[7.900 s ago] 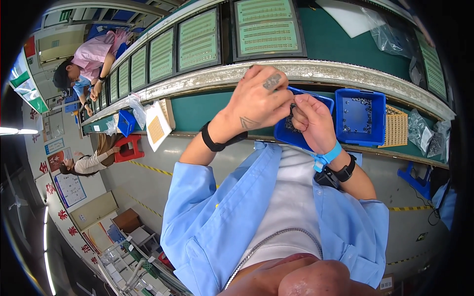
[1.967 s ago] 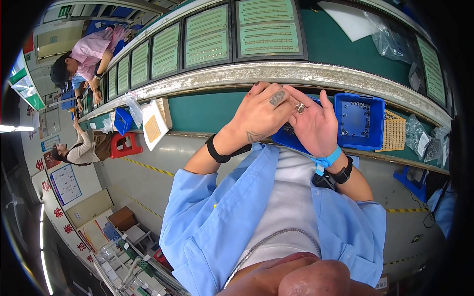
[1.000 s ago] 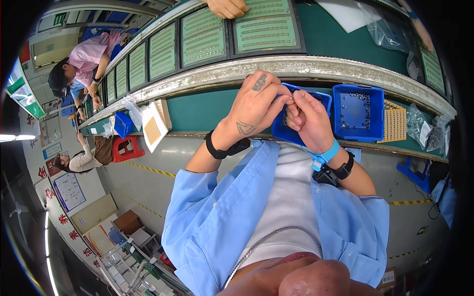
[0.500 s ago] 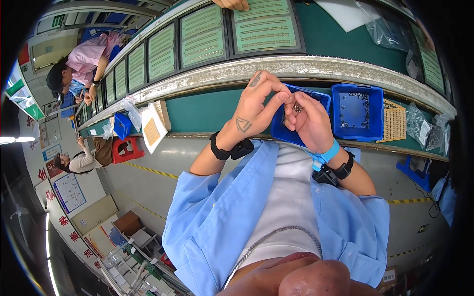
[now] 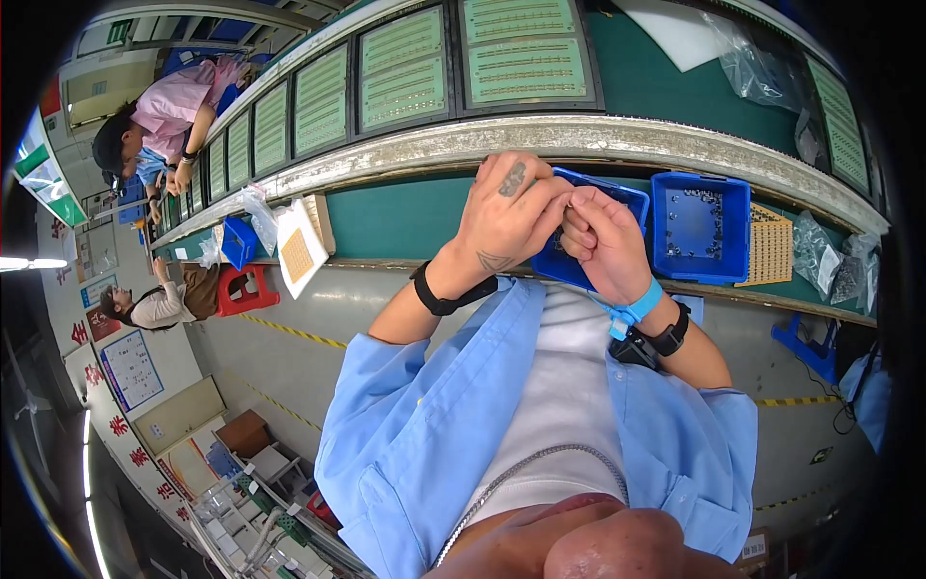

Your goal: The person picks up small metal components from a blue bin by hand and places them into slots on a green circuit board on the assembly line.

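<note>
Both my hands meet over a blue plastic bin. My left hand, tattooed on its back, is closed, thumb and index finger pinched; whatever they hold is too small to make out. My right hand is curled, its fingertips touching those of the left. Small metal parts lay in this hand a moment ago; its fingers now hide them. The blue bin beneath is partly covered by my hands. Just right of it stands a second blue bin, with many small dark metal parts scattered along its sides.
Beyond a worn metal rail, green circuit panels sit in black frames. Perforated tan boards and clear bags lie at right. At left are a small blue bin, white foam and a co-worker in pink.
My right fingers have curled over the small metal parts, and my left hand has turned, its fingertips closing against the right. Another person's hand at the top edge has left the view.
</note>
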Demonstrator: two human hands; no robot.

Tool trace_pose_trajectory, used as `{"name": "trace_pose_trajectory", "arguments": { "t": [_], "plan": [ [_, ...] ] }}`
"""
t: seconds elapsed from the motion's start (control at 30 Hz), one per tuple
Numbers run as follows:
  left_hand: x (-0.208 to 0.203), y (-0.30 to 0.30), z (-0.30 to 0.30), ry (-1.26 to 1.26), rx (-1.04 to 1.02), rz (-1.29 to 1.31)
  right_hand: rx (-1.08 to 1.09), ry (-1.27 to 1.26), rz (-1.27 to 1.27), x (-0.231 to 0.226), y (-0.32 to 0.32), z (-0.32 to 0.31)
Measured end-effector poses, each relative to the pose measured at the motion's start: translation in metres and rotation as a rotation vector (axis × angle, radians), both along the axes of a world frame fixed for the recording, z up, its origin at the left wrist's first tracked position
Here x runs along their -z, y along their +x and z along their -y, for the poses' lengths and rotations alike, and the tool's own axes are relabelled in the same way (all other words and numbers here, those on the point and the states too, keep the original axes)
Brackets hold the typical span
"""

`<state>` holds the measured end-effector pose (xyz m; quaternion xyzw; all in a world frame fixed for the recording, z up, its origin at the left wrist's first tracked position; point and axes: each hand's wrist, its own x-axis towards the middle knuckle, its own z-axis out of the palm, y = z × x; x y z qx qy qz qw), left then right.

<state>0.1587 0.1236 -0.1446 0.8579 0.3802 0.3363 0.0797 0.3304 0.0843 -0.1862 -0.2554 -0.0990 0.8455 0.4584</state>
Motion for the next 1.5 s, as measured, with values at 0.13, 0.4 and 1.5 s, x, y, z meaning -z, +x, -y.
{"name": "trace_pose_trajectory", "arguments": {
  "t": [0.13,0.4,1.5],
  "plan": [
    [-0.004,-0.001,0.0,0.044,0.009,-0.045,0.005,0.013,-0.018,0.004,0.0,-0.001],
    [-0.01,-0.006,0.0,0.213,0.155,-0.086,0.017,-0.097,-0.022,-0.004,0.001,-0.001],
    [0.005,-0.018,-0.139,0.137,-0.044,-0.248,-0.033,-0.101,-0.106,-0.014,0.022,0.017]
  ]
}}
